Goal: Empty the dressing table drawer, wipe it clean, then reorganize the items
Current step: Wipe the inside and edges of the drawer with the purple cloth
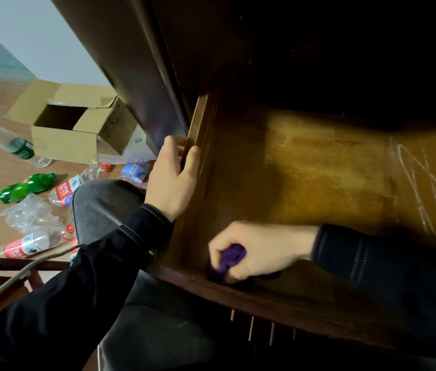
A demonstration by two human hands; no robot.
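The wooden drawer [318,170] is pulled out of the dark dressing table, and its yellow-brown bottom holds no items. My left hand [174,178] grips the drawer's left side wall, thumb inside and fingers over the outer face. My right hand [259,250] holds a bunched purple cloth [227,261] and presses it into the drawer's front left corner, against the front wall. White scratch marks [422,183] run across the bottom at the right.
An open cardboard box [72,127] stands on the wooden floor at the left. Around it lie several plastic bottles, among them a green one [24,187] and a clear one [11,143], plus crumpled plastic wrap. A grey cable [24,271] crosses a wooden frame at lower left.
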